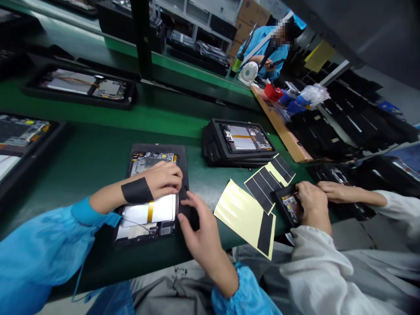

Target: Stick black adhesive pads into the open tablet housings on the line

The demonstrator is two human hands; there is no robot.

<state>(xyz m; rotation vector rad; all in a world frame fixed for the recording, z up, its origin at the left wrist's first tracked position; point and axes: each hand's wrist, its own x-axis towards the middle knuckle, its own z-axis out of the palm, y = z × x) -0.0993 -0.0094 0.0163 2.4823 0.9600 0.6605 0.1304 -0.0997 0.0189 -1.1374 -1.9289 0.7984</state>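
Note:
An opened tablet [164, 208] with bare circuitry, a white battery and an orange ribbon lies in a black foam tray [183, 168] before me. My left hand [164, 178] rests over its upper middle, fingers curled together near the right edge; what they hold, if anything, is hidden. A black rectangular strip [136, 190] lies across my left wrist. At the tablet's right edge is my right hand [201, 227], thumb and fingers apart, with nothing visible between them. Dark material shows just beyond its fingers.
Yellow backing sheets [241, 210] with black strips [264, 183] lie to the right. Behind them stands a stack of foam trays [215, 148] topped by an opened tablet. More trayed tablets [78, 85] are at left. A co-worker's hands [313, 203] handle a device on the right.

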